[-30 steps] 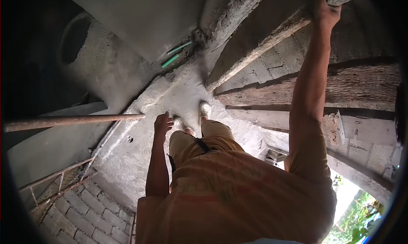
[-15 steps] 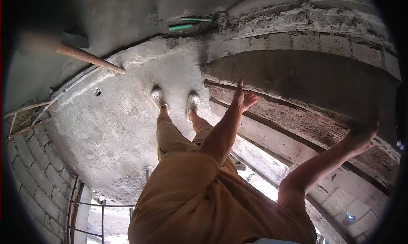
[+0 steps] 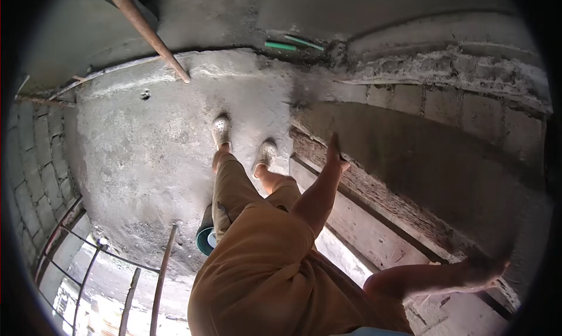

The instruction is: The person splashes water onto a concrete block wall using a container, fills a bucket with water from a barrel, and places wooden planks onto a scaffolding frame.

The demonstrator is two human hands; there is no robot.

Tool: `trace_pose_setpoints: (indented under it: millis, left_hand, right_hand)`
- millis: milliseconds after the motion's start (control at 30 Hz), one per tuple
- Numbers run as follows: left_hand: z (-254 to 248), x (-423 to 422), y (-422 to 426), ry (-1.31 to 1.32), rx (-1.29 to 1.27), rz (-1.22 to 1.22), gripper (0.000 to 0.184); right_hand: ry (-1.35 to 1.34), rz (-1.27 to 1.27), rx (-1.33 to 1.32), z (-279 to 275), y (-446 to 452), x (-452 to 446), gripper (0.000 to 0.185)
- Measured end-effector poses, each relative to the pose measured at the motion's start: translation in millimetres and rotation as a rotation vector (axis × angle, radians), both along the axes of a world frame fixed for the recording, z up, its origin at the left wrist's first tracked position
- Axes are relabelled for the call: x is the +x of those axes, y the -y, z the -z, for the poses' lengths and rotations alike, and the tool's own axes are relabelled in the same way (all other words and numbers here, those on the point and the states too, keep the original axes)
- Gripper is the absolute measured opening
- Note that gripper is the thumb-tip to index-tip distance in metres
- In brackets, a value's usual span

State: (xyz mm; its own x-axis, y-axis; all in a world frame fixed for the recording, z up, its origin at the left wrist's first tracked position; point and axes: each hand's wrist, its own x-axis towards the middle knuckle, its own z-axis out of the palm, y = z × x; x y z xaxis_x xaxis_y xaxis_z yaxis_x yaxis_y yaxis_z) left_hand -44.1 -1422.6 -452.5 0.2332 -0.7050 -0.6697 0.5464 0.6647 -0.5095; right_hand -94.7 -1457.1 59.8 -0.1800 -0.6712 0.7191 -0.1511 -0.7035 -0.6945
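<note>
My left hand [image 3: 337,154] reaches over the near edge of a dark, smooth slab surface [image 3: 404,145]. Its thumb points up and away from the lower fingers, with nothing visible in it. Along that edge runs a rough, weathered timber beam [image 3: 374,183], close under the hand. Farther right, my right hand [image 3: 483,271] is over the far end of the same edge. Shadow darkens its fingers, which look stretched out with no object visible. Whether either hand touches the slab I cannot tell.
Pale clogs [image 3: 221,130] stand on the rough concrete floor [image 3: 140,142]. A dark green bucket [image 3: 205,236] is beside my leg. Rusty poles [image 3: 146,34] lean at upper left. Green tube pieces [image 3: 281,45] lie at the top. A metal railing [image 3: 88,271] and a block wall [image 3: 38,160] are left.
The view has turned and shifted, bringing the bucket and railing more into sight. Both hands appear lower in view, and the left hand's fingers show less. My feet have shifted slightly.
</note>
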Motion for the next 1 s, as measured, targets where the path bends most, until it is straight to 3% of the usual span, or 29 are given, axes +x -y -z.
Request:
trace_pose_setpoints:
  millis: [33, 67, 100, 167, 233, 333, 400, 500, 533, 633, 667, 767, 800, 933, 1000]
  left_hand:
    - [0.0, 1.3, -1.1, 0.007, 0.072, 0.048, 0.056]
    - [-5.4, -2.5, -4.9, 0.000, 0.139, 0.096, 0.057]
    - [-11.4, -2.6, -11.4, 0.032, 0.107, 0.051, 0.056]
    - [-27.1, -2.7, -29.6, 0.082, 0.088, -0.037, 0.055]
    - [-51.3, 2.8, -64.8, 0.078, 0.168, -0.024, 0.055]
    - [-51.3, 4.9, -114.2, 0.170, 0.129, -0.164, 0.056]
    - [-58.7, 16.7, -152.6, 0.210, 0.178, -0.266, 0.058]
    - [-103.7, 47.9, -227.0, 0.244, 0.295, -0.420, 0.061]
    - [-118.7, 56.4, -255.0, 0.268, 0.261, -0.490, 0.060]
    - [-137.8, 65.8, -337.7, 0.313, 0.288, -0.668, 0.060]
    - [-145.2, 68.8, -369.1, 0.347, 0.296, -0.767, 0.062]
    - [-188.6, 78.5, -461.7, 0.398, 0.298, -0.948, 0.064]
    - [-200.9, 84.0, -494.0, 0.430, 0.317, -1.020, 0.064]
    - [-254.3, 85.4, -619.7, 0.471, 0.366, -1.227, 0.065]
    - [-276.1, 87.7, -687.4, 0.512, 0.418, -1.294, 0.066]
  right_hand:
    - [0.018, 0.015, 0.016, 2.0, 0.5, -4.3, 0.039]
    - [0.051, 0.079, -0.135, 6.9, -9.6, 5.1, 0.044]
    - [0.095, 0.033, -0.138, 7.6, -20.6, 11.4, 0.044]
    - [0.092, 0.188, -0.087, 4.3, -38.2, 14.0, 0.056]
    - [0.023, -0.024, 0.017, -6.5, -32.2, -12.7, 0.057]
    - [0.060, -0.046, 0.065, -31.3, -46.0, -7.7, 0.064]
    - [-0.105, -0.193, 0.204, -51.2, -92.2, 20.0, 0.087]
    - [0.034, -0.432, 0.107, -44.4, -63.4, 30.5, 0.086]
    - [0.120, -0.413, 0.191, -47.6, -81.7, 48.5, 0.068]
    - [0.321, -0.687, 0.053, -84.2, -196.8, 68.6, 0.053]
    - [0.332, -0.670, 0.145, -92.2, -212.0, 69.5, 0.049]
    - [0.296, -0.780, 0.105, -117.7, -265.0, 89.3, 0.041]
    - [0.401, -1.005, 0.118, -123.4, -284.4, 103.8, 0.040]
    - [0.567, -1.208, 0.220, -151.6, -386.7, 134.1, 0.042]
    - [0.614, -1.513, 0.234, -151.6, -418.0, 150.8, 0.042]
